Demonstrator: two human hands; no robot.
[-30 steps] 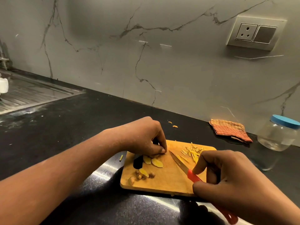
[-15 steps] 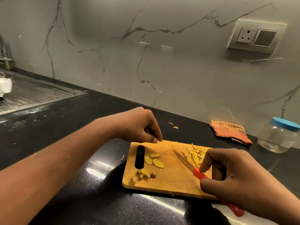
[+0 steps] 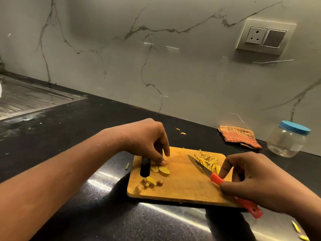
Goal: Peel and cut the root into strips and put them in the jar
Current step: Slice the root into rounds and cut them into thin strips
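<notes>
A wooden cutting board (image 3: pixel 182 190) lies on the black counter. Yellow root slices (image 3: pixel 163 170) sit near its handle slot, and my left hand (image 3: pixel 149 141) reaches down with its fingertips touching the top slice. A pile of cut strips (image 3: pixel 207 161) lies at the board's far right. My right hand (image 3: pixel 257 181) grips the red handle of a small knife (image 3: pixel 199 166), whose blade points toward the strips. Peel scraps (image 3: pixel 149 184) lie at the board's near left. A clear jar with a blue lid (image 3: pixel 287 139) stands at the right, closed.
A folded orange cloth (image 3: pixel 238 136) lies by the wall left of the jar. A steel sink drainboard (image 3: pixel 29 100) is at the far left. Stray yellow bits (image 3: pixel 180 131) lie behind the board and more bits (image 3: pixel 298 231) at the near right.
My left hand lifted off the slices, then came back down onto them. The knife swept the strips into a pile at the right of the board.
</notes>
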